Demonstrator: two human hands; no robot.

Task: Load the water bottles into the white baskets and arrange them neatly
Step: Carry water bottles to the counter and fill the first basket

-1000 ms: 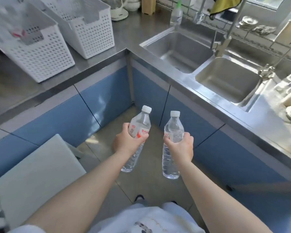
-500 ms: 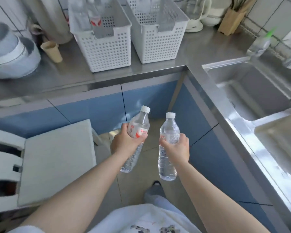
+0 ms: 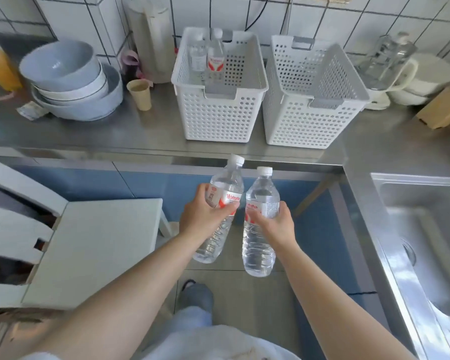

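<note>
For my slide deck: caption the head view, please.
Left hand and right hand each hold a water bottle before two white baskets.

steel counter point(image 3: 146, 136) | two white baskets point(image 3: 218, 118), stacked bowls point(image 3: 73, 81), cup point(image 3: 140, 94)

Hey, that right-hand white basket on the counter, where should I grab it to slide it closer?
Grip the right basket by its grey front handle, coming from the counter edge. That handle sits at the near rim facing you, and the basket looks empty, so fingers can hook over it.
</note>
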